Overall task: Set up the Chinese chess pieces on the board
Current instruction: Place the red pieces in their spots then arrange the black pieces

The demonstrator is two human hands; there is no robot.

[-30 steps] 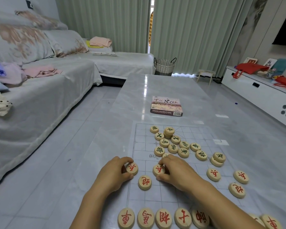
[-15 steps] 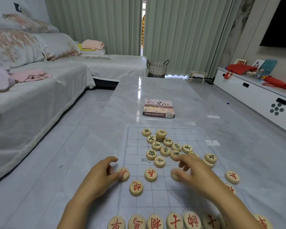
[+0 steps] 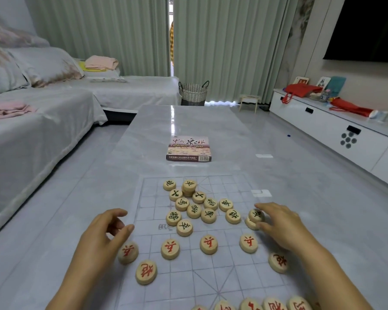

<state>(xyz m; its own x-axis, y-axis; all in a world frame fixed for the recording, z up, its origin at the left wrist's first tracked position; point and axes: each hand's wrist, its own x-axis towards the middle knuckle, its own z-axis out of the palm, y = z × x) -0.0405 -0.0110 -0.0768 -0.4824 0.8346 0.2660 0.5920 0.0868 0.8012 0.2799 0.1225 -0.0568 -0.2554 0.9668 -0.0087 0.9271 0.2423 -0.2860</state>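
A clear grid board (image 3: 152, 198) lies on the marble table. Red soldiers stand in a row (image 3: 170, 249), (image 3: 208, 244), (image 3: 248, 243). The leftmost soldier (image 3: 128, 252) sits beside my left hand (image 3: 101, 238), whose fingers are loosely curled and hold nothing. Two red cannons (image 3: 146, 271), (image 3: 277, 262) lie nearer me. The red back row (image 3: 251, 304) shows at the bottom edge. Green pieces are heaped mid-board (image 3: 193, 202). My right hand (image 3: 280, 227) pinches the top green piece (image 3: 255, 214) of a two-high stack at the board's right side.
The chess box (image 3: 188, 149) lies on the table beyond the board. A sofa (image 3: 31, 130) runs along the left, a white cabinet (image 3: 336, 130) along the right, and a woven basket (image 3: 194, 92) stands past the table's far end.
My right hand left the soldier row and moved right and up to the stacked green piece. My left hand let go of the leftmost soldier. The view tilted up slightly.
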